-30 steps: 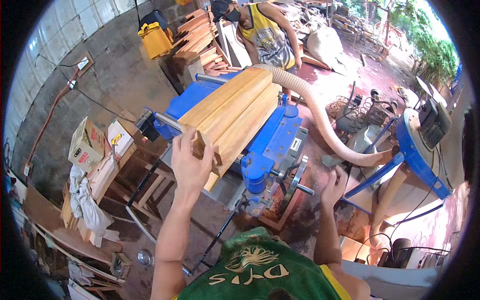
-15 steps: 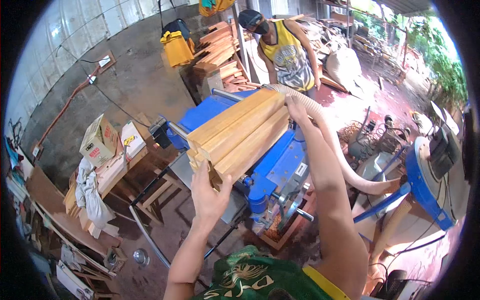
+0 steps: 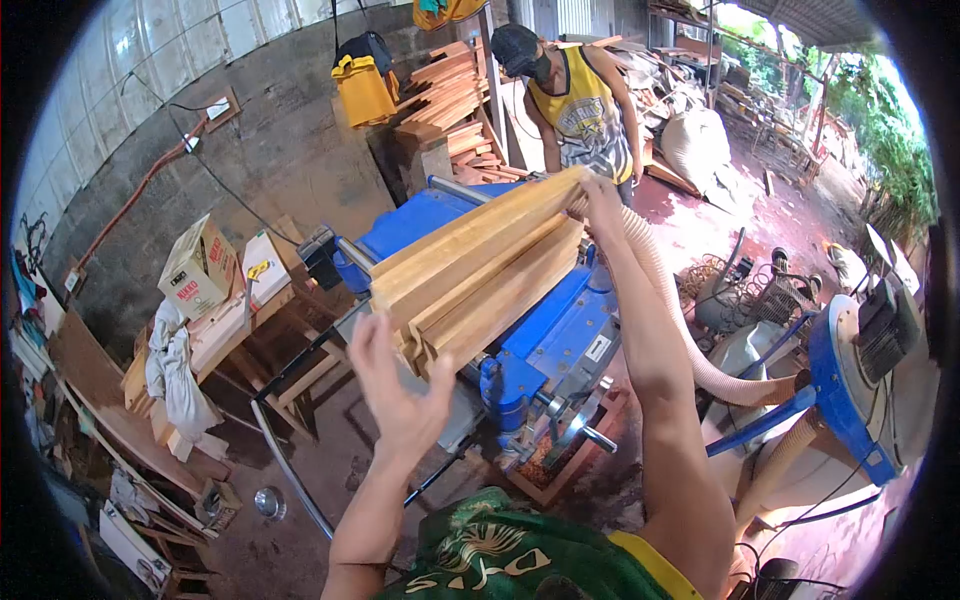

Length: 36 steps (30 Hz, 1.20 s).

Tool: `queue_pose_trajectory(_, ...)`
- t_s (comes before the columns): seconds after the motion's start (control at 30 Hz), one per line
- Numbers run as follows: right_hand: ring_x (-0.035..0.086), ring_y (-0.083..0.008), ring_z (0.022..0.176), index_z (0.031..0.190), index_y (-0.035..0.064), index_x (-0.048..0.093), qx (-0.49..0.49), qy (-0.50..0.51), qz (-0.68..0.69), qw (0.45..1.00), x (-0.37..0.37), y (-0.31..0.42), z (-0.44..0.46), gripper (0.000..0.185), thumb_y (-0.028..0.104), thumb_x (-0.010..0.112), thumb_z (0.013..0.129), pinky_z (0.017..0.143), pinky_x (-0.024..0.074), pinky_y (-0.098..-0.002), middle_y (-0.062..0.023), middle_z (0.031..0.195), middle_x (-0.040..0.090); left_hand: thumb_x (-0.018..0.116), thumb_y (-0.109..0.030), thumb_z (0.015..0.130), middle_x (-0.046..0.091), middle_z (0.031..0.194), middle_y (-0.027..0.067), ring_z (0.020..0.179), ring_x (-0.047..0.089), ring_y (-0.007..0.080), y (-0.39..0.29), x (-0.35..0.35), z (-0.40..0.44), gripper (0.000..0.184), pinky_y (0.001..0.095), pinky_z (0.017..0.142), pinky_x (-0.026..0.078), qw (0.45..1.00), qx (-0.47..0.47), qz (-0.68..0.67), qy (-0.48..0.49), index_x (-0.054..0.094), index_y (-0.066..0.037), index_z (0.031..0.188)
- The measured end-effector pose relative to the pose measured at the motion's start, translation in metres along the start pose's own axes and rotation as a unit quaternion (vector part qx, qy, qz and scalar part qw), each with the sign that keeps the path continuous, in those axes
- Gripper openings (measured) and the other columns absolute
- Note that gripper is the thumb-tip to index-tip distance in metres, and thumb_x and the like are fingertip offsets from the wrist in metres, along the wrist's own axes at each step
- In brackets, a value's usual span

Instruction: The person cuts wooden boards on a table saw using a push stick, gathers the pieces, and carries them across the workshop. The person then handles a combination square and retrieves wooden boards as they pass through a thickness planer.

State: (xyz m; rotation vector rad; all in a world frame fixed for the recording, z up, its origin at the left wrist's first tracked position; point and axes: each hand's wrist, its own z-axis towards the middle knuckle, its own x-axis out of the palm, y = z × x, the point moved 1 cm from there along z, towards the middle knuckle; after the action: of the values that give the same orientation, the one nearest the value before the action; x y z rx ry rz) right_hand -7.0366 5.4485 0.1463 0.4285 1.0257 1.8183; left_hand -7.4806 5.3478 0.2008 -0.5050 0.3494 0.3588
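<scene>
A stack of long wooden boards (image 3: 500,285) lies over the blue thickness planer (image 3: 540,350). My right hand (image 3: 602,208) is closed around the far right end of the top wooden board (image 3: 470,235), which is tilted against the others with a dark gap below it. My left hand (image 3: 400,395) is just off the near left end of the stack, fingers spread and a little blurred. Whether its fingertips still touch the wood I cannot tell. The planer's crank handle (image 3: 598,438) sticks out below the boards.
A co-worker (image 3: 585,105) stands behind the planer. A ribbed hose (image 3: 680,345) curves down the right to a blue dust collector (image 3: 850,380). On the left, a wooden bench (image 3: 230,345) carries a cardboard box (image 3: 200,268). Stacked lumber (image 3: 450,95) lies at the back.
My left hand has come off the near end of the boards and its fingers have spread. The top board has tilted up in my right hand. The co-worker's head has lowered.
</scene>
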Motion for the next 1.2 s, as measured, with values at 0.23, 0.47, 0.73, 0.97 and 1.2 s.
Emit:
queue_pose_trajectory(0.23,0.06,-0.016,0.094,0.122,-0.0019,0.053,-0.022,0.086,0.184,0.979,-0.029,0.193,-0.108,0.045,0.032,0.068,0.096,0.083,0.0537,-0.0296,-0.0106,0.108,0.058,0.078,-0.026,0.083,0.049,0.119,0.0123,0.114,0.052,0.0206,0.05,-0.129,-0.075,0.064,0.0346,0.095,0.046,0.951,-0.161,-0.131,-0.23,0.044,-0.002,0.132)
queue_pose_trajectory(0.47,0.062,-0.0282,0.099,0.134,-0.0033,0.048,-0.142,0.354,0.005,0.924,0.003,0.261,-0.211,0.064,0.026,0.078,0.085,0.086,0.0518,-0.0378,-0.0175,0.114,0.059,0.079,-0.055,0.081,0.061,0.115,0.0167,0.099,0.064,0.0236,0.105,-0.241,-0.178,0.09,0.0333,0.084,0.054,0.869,-0.437,-0.224,-0.065,0.044,0.005,0.138)
queue_pose_trajectory(0.73,0.063,-0.0247,0.114,0.132,-0.0024,0.055,-0.144,0.439,0.093,0.882,0.014,0.301,-0.254,0.059,0.016,0.08,0.082,0.095,0.0515,-0.0356,-0.0163,0.131,0.06,0.073,-0.043,0.091,0.065,0.095,0.0072,0.071,0.067,0.0137,0.197,-0.28,-0.28,0.055,0.0234,0.05,0.052,0.699,-0.596,-0.297,-0.261,0.057,-0.001,0.121)
queue_pose_trajectory(0.97,0.065,-0.0193,0.104,0.129,-0.0061,0.056,0.064,0.041,-0.086,0.993,-0.069,0.216,-0.311,0.035,0.007,0.063,0.097,0.095,0.0502,-0.0329,-0.0139,0.115,0.067,0.073,-0.04,0.091,0.067,0.1,0.0077,0.078,0.066,0.0158,0.291,-0.254,-0.321,0.051,0.0233,0.05,0.051,0.683,-0.663,-0.26,-0.163,0.06,-0.001,0.122)
queue_pose_trajectory(1.2,0.066,-0.0212,0.098,0.119,-0.0043,0.064,0.196,-0.073,-0.269,0.94,-0.135,0.159,-0.394,0.034,0.021,0.067,0.096,0.087,0.0519,-0.0336,-0.0148,0.11,0.069,0.075,-0.04,0.09,0.068,0.11,0.0071,0.093,0.066,0.021,0.315,-0.157,-0.307,0.049,0.0354,0.066,0.053,0.655,-0.705,-0.272,-0.013,0.061,-0.006,0.123)
